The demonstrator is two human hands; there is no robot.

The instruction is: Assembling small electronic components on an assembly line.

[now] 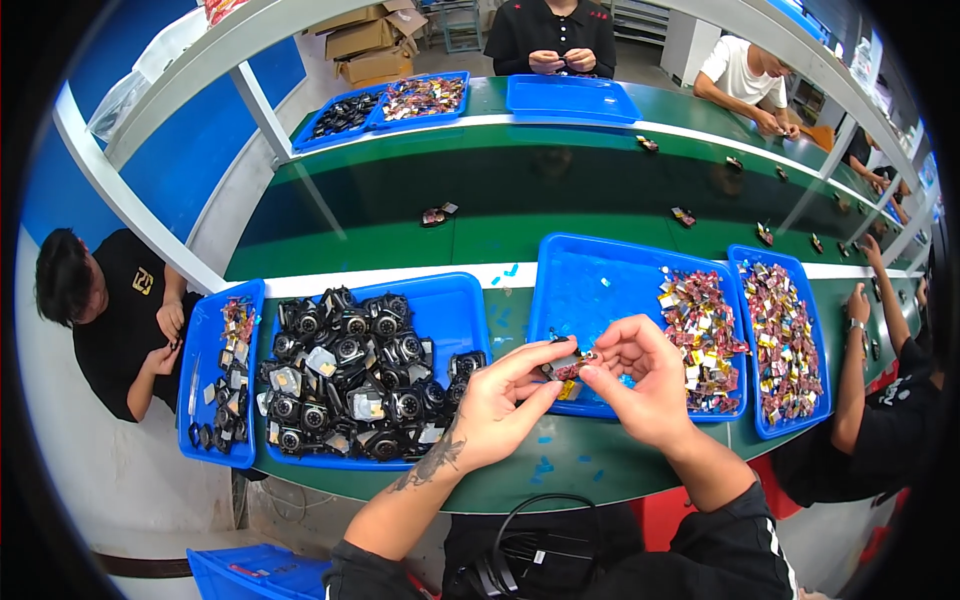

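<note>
Between my two hands, over the near edge of a blue tray (590, 258), is a small dark electronic part with red and yellow pieces (572, 371). My left hand (508, 402) pinches its dark side between thumb and fingers. From the other side my right hand (640, 385) closes thumb and forefinger on its red end, the other fingers curled. Fingers cover much of the part. Many red, yellow and silver small electronic parts (702, 335) fill the right side of that tray. Left of my hands, black round-faced watch cases (352, 350) are heaped in another blue tray (463, 300).
More small parts fill a blue tray (738, 262) at right; a narrow tray (196, 345) stands far left. Blue film scraps (543, 465) dot the table. Beyond a white rail (400, 280), a green belt (350, 215) carries scattered parts. Co-workers sit around; white frame posts rise nearby.
</note>
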